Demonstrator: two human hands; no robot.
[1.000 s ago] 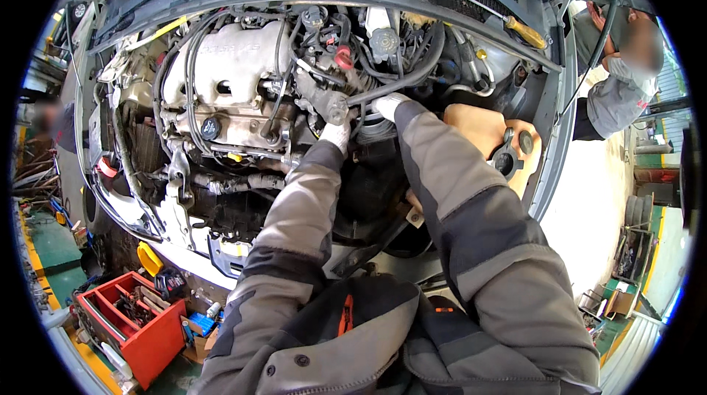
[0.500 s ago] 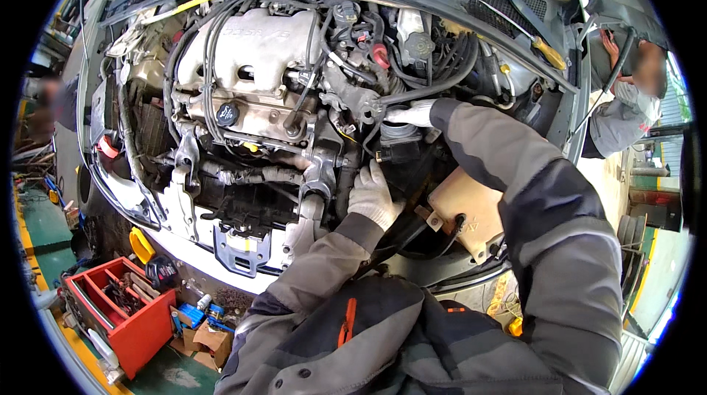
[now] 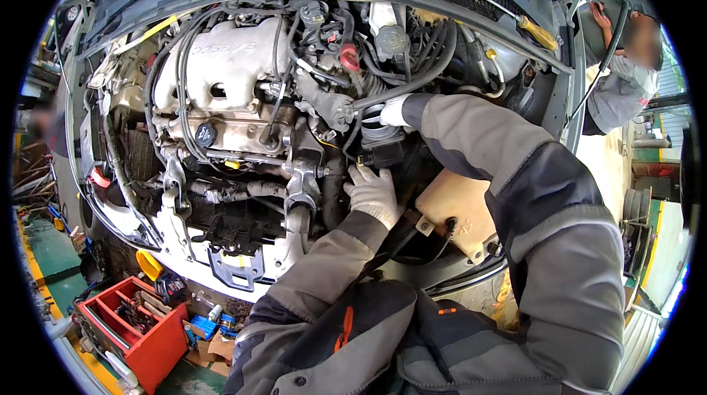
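Note:
Both my hands wear pale knit gloves and reach into the engine bay from the near side. My right hand (image 3: 395, 111) is closed against the right side of a dark air intake duct (image 3: 374, 131), just below a corrugated hose (image 3: 375, 86); some of its fingers are hidden. Nearer to me, my left hand (image 3: 373, 195) has its fingers spread. Its fingertips touch the lower edge of the black housing (image 3: 386, 153) joined to the duct. Left of both hands lies the silver engine intake manifold (image 3: 224, 60) with black cables across it.
A beige plastic reservoir (image 3: 455, 211) sits right of my left hand. A screwdriver (image 3: 539, 33) lies on the cowl at the far right. On the floor at left stand a red toolbox (image 3: 151, 336) and blue items (image 3: 205, 326). Another person (image 3: 626, 86) stands at right.
The view has shifted, moving the engine slightly left. My right hand's fingers have drawn back, uncovering more of the duct's upper end. My left hand's fingers are spread wider at the housing.

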